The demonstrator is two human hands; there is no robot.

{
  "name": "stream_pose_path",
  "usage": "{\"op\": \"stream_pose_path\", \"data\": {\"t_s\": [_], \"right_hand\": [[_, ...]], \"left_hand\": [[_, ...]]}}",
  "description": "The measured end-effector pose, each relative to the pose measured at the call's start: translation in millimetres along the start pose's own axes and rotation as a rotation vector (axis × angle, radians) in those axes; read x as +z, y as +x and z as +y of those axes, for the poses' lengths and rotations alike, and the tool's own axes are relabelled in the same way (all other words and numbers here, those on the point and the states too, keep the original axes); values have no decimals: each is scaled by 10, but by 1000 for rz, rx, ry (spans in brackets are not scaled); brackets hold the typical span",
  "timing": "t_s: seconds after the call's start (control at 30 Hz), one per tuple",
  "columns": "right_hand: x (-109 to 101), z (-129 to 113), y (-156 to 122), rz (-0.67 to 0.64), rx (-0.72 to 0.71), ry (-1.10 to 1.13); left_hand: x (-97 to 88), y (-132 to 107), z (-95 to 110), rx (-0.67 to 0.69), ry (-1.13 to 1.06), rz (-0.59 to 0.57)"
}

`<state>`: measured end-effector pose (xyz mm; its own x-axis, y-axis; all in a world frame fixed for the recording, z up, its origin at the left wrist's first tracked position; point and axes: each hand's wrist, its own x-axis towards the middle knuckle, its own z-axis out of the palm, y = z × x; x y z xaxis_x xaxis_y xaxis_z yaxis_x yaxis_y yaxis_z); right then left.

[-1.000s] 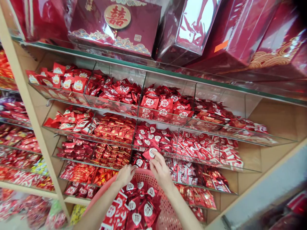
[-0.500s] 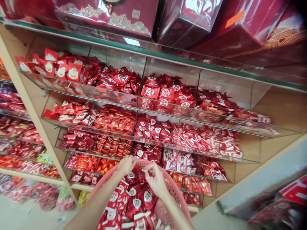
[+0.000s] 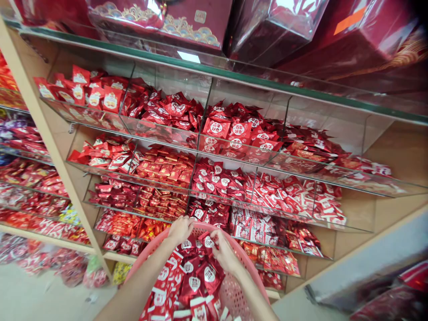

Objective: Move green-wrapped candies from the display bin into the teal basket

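The basket (image 3: 239, 285) is pink plastic pierced with a fine mesh of holes. The sweets (image 3: 195, 278) in it wear dark red foil with white heart and round patches bearing red characters. The shelf packets (image 3: 234, 133) are bright red with white circles. The gift boxes (image 3: 200, 20) above are maroon with gold and white wave scrollwork; the shelf frame (image 3: 50, 138) is pale beige

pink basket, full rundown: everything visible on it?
The pink basket looks like plastic, round, with a perforated mesh wall and a smooth rim. It sits low in the view, in front of the lower glass shelves, partly cut off by the frame. It is heaped with red candy packets. The left hand grips its far rim; the right hand reaches among the packets.
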<state>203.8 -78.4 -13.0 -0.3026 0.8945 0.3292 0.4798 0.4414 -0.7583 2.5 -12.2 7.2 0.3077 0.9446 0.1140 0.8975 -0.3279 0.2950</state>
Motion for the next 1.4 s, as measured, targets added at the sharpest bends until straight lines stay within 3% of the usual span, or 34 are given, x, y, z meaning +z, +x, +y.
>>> {"op": "stream_pose_path", "data": {"t_s": [0.3,0.53,0.67,0.77,1.2,1.3,1.4], "right_hand": [[-21,285,236,-135,19,-119],[84,102,378,-326,75,-375],[155,-100,325,-279,1,-676],[163,-178,256,-227,-30,-764],[232,-201,260,-247,-117,-684],[157,-307,278,-189,-170,-646],[-36,-548,374,-43,-241,-597]], "left_hand": [[-33,-23,15,-16,-30,-18],[9,-7,-19,9,-19,4],[15,-7,-21,13,-18,4],[13,-11,-18,7,-16,3],[27,-12,-38,5,-29,9],[43,-9,-53,14,-44,14],[52,-9,-59,17,-40,9]]}}
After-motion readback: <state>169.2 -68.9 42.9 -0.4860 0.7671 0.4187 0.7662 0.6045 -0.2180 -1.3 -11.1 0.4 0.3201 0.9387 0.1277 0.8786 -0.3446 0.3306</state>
